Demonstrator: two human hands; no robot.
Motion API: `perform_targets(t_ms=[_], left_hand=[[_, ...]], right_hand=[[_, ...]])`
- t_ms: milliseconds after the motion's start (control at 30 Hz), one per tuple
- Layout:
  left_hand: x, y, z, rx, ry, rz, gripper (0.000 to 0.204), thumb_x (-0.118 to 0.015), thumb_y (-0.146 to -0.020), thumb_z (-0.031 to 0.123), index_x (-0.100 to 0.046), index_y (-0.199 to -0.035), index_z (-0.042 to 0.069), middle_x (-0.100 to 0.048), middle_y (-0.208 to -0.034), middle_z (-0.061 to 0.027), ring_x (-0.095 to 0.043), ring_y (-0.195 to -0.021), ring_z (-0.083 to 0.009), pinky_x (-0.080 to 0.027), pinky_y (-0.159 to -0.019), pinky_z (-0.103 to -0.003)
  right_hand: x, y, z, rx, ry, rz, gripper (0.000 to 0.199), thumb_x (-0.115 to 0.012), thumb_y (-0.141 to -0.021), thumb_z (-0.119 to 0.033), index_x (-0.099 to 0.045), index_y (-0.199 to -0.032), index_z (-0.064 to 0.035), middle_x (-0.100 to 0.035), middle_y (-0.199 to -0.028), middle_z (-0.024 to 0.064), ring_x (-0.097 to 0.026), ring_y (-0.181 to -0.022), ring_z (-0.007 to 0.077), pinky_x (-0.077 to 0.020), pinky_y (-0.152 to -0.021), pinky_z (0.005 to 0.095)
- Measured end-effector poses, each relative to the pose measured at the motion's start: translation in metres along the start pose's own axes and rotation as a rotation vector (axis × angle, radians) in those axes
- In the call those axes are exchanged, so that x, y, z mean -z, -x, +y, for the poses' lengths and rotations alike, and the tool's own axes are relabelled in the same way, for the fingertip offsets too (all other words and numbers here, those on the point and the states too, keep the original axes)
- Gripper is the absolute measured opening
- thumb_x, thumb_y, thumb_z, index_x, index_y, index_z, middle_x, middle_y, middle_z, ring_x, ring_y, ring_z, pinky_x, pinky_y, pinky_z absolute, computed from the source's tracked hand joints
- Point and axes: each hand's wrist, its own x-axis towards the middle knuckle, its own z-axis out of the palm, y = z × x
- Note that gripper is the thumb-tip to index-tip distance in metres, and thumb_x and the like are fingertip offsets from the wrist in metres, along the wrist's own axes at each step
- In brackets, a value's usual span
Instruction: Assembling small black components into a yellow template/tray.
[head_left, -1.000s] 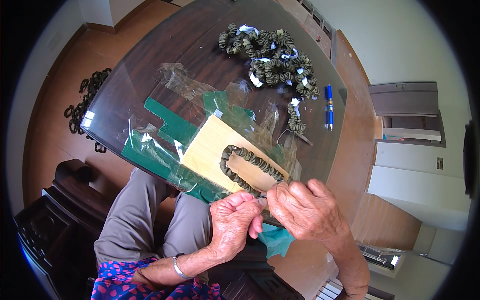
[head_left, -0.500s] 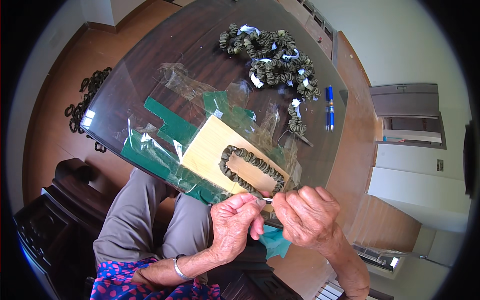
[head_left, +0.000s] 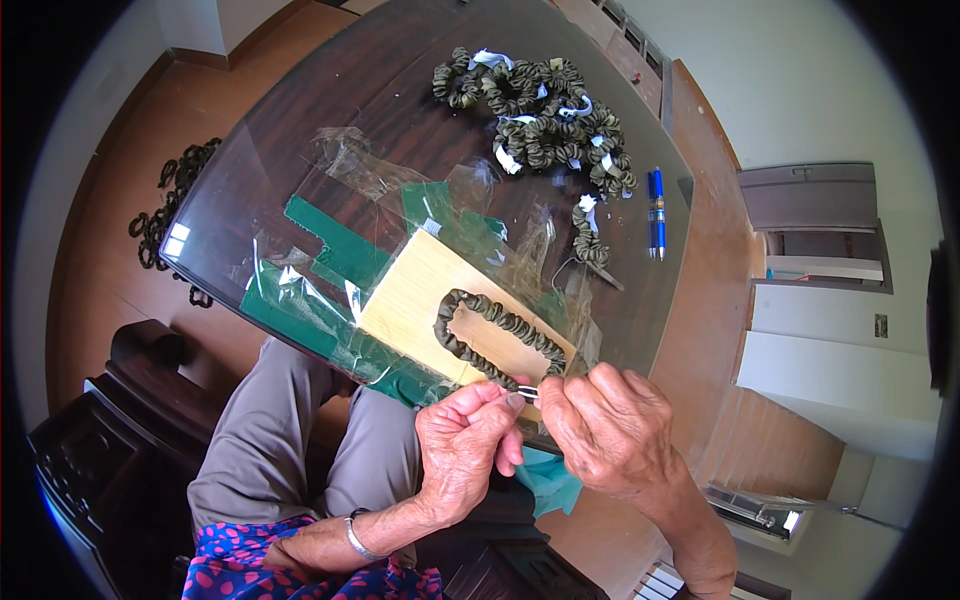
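While both hands meet at the six o'clock edge of the counter (head_left: 300, 130), the left hand (head_left: 462, 455) and right hand (head_left: 612, 432) have drawn closer than a second ago, fingers pinched shut on the near end of the olive scrunchie (head_left: 495, 335). It lies looped on a yellow board (head_left: 420, 290); more scrunchies (head_left: 535, 125) pile at twelve o'clock, a blue pen (head_left: 656, 212) at two.

Bare glass table (head_left: 330, 100) lies open far left; scrunchie pile (head_left: 540, 120) and blue pen (head_left: 656, 212) crowd far right.
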Motion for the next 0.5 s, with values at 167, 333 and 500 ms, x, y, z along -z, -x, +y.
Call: perform_targets(t_ms=[167,333,500], left_hand=[[0.002,-0.001,-0.002,0.007,0.013,0.01,0.008,-0.062,-0.092,0.004,-0.065,-0.09,-0.003,-0.061,-0.058,-0.0046,-0.049,-0.042,-0.0065,-0.038,-0.04,-0.019],[0.003,-0.001,-0.003,0.018,0.048,0.014,0.006,-0.062,-0.092,0.002,-0.065,-0.09,-0.003,-0.061,-0.058,-0.0049,-0.049,-0.041,-0.0069,-0.038,-0.039,-0.019],[0.003,0.002,0.003,0.041,-0.001,0.0,0.017,-0.062,-0.092,0.003,-0.066,-0.106,-0.005,-0.061,-0.058,-0.0046,-0.05,-0.042,-0.0075,-0.04,-0.041,-0.02]], right_hand=[[-0.004,-0.002,0.002,0.051,0.049,-0.085,0.026,-0.066,-0.066,-0.014,-0.063,-0.089,-0.0009,-0.049,-0.071,0.0014,-0.051,-0.068,0.0151,-0.0411,-0.054,0.0282],[-0.021,-0.004,-0.002,-0.051,-0.106,0.057,0.027,-0.067,-0.057,-0.004,-0.064,-0.084,-0.0011,-0.051,-0.066,0.0015,-0.05,-0.058,0.017,-0.0402,-0.048,0.0295],[-0.022,-0.003,-0.012,-0.188,-0.127,0.094,0.026,-0.066,-0.059,0.0,-0.063,-0.085,-0.0015,-0.053,-0.066,0.0039,-0.052,-0.059,0.02,-0.0425,-0.048,0.032]])
